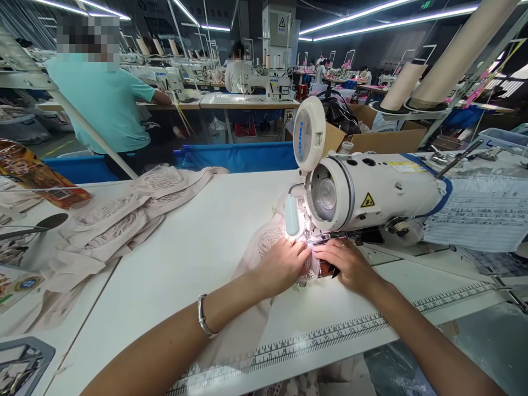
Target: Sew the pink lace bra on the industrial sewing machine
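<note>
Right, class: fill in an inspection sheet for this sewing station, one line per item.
Surface: white table with a printed ruler strip along its front edge.
Job's things: pale lace fabric under the sewing machine head.
Clutter: heap of lace pieces on the left, paper sheet on the right.
Grippers: left hand and right hand press on the fabric at the needle.
Cables: nothing seen.
Surroundings: thread cones; person in a teal shirt.
</note>
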`<state>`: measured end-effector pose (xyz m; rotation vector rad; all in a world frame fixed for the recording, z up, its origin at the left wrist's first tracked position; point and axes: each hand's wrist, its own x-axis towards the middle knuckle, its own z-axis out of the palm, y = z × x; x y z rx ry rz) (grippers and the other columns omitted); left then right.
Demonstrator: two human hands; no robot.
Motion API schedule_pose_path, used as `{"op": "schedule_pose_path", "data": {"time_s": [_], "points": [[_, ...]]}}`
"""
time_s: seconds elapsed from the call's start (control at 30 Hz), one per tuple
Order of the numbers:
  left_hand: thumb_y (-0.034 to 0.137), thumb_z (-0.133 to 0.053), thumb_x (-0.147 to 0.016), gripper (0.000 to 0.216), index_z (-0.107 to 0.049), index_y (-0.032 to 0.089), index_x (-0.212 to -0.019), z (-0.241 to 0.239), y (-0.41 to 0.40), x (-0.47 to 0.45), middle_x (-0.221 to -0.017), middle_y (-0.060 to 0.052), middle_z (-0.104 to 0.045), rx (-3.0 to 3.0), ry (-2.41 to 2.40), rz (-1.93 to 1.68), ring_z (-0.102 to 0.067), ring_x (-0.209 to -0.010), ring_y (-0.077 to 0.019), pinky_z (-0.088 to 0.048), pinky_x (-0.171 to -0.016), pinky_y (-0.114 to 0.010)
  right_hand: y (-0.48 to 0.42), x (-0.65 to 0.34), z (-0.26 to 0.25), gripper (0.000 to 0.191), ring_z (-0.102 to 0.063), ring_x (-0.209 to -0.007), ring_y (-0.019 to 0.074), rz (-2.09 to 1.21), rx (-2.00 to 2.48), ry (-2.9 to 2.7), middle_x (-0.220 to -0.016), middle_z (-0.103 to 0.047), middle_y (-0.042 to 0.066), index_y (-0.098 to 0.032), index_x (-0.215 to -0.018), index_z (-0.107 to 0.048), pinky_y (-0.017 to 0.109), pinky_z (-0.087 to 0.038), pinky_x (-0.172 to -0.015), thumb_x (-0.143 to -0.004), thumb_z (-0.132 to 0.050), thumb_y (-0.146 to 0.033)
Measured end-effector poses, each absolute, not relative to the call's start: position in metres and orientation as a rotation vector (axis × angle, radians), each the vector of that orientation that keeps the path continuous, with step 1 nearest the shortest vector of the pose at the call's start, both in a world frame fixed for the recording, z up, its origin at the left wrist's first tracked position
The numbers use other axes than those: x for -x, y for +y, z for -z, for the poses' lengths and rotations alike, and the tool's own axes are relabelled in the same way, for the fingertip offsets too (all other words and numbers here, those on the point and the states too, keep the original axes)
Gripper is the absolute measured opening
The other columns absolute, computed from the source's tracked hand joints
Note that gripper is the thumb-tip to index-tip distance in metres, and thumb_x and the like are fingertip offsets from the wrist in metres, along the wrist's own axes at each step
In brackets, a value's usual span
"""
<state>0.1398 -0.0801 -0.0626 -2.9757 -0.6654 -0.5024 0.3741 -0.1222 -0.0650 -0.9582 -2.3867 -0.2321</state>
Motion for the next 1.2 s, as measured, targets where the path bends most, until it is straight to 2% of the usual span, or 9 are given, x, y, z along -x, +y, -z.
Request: {"op": "schedule_pose_path", "data": {"time_s": [0.2,0.27,0.37,0.47,0.63,0.87,0.93,1.07,1.2], "points": [[0.019,-0.039,-0.102,0.025,-0.062,0.009,-0.105,0.0703,-0.082,-0.1405,-0.107,-0.016,-0.064,2.852,-0.637,0.564,-0.055,-0.089,-0.0248,-0.043,-0.079,-0.04,-0.1227,-0.3723,0.0626,0.041,-0.062,-0.087,0.0211,0.237,0.945,-2.392,-0.104,-0.077,0.003,-0.022,-0.101,-0.069,0.037,-0.049,-0.077,-0.084,-0.042,0.004],[0.014,-0.039,-0.102,0.025,-0.062,0.012,-0.094,0.07,-0.0814,-0.141,-0.097,-0.011,-0.064,2.876,-0.575,0.559,-0.054,-0.085,-0.0219,-0.042,-0.081,-0.038,-0.1228,-0.3717,0.0618,0.037,-0.062,-0.086,0.0209,0.229,0.934,-2.383,-0.103,-0.077,0.004,-0.022,-0.1,-0.069,0.037,-0.049,-0.077,-0.087,-0.044,0.002],[0.012,-0.041,-0.101,0.027,-0.06,0.014,-0.081,0.0679,-0.0804,-0.1425,-0.081,-0.005,-0.06,2.937,-0.549,0.544,-0.051,-0.073,-0.0183,-0.04,-0.071,-0.034,-0.1233,-0.3716,0.062,0.036,-0.062,-0.086,0.0208,0.208,0.935,-2.377,-0.102,-0.077,0.004,-0.023,-0.101,-0.07,0.037,-0.049,-0.077,-0.088,-0.045,0.0],[0.013,-0.042,-0.101,0.023,-0.061,0.014,-0.088,0.0674,-0.0801,-0.1431,-0.084,-0.007,-0.062,2.966,-0.582,0.554,-0.051,-0.072,-0.0186,-0.037,-0.065,-0.033,-0.124,-0.3722,0.0631,0.034,-0.062,-0.086,0.0208,0.21,0.943,-2.371,-0.101,-0.077,0.003,-0.023,-0.101,-0.069,0.037,-0.048,-0.076,-0.089,-0.047,-0.001],[0.01,-0.04,-0.1,0.022,-0.062,0.014,-0.102,0.0704,-0.0806,-0.1419,-0.094,-0.01,-0.064,2.941,-0.631,0.601,-0.054,-0.082,-0.0216,-0.042,-0.072,-0.036,-0.1233,-0.3728,0.0636,0.039,-0.062,-0.087,0.0207,0.217,0.95,-2.363,-0.103,-0.077,0.003,-0.022,-0.101,-0.069,0.037,-0.049,-0.075,-0.085,-0.045,0.003],[0.003,-0.041,-0.094,0.023,-0.059,0.009,-0.107,0.0719,-0.0836,-0.1444,-0.097,-0.012,-0.062,3.007,-0.535,0.553,-0.053,-0.084,-0.0224,-0.046,-0.078,-0.036,-0.1217,-0.3746,0.0663,0.05,-0.065,-0.095,0.0223,0.176,1.021,-2.369,-0.11,-0.076,0.006,-0.021,-0.119,-0.067,0.037,-0.054,-0.08,-0.085,-0.04,0.002],[0.0,-0.042,-0.089,0.03,-0.057,0.009,-0.113,0.0724,-0.0836,-0.1439,-0.099,-0.012,-0.062,3.015,-0.587,0.579,-0.053,-0.084,-0.0223,-0.045,-0.079,-0.037,-0.1222,-0.3761,0.0663,0.047,-0.065,-0.095,0.0226,0.178,1.048,-2.342,-0.105,-0.076,0.007,-0.021,-0.116,-0.068,0.037,-0.054,-0.081,-0.087,-0.039,0.001],[-0.003,-0.045,-0.084,0.038,-0.059,0.012,-0.116,0.073,-0.0814,-0.141,-0.097,-0.011,-0.061,3.038,-0.616,0.608,-0.054,-0.084,-0.0223,-0.045,-0.08,-0.037,-0.1224,-0.3796,0.0653,0.035,-0.063,-0.079,0.0201,0.194,0.983,-2.332,-0.083,-0.07,0.004,-0.023,-0.098,-0.07,0.033,-0.053,-0.072,-0.086,-0.045,-0.001],[-0.003,-0.043,-0.084,0.038,-0.062,0.013,-0.112,0.0721,-0.0799,-0.1396,-0.096,-0.01,-0.062,3.035,-0.634,0.637,-0.055,-0.086,-0.0226,-0.043,-0.085,-0.039,-0.1217,-0.3814,0.0672,0.047,-0.064,-0.078,0.0196,0.244,1.072,-2.351,-0.088,-0.07,0.004,-0.022,-0.107,-0.069,0.032,-0.052,-0.071,-0.078,-0.044,0.004]]}}
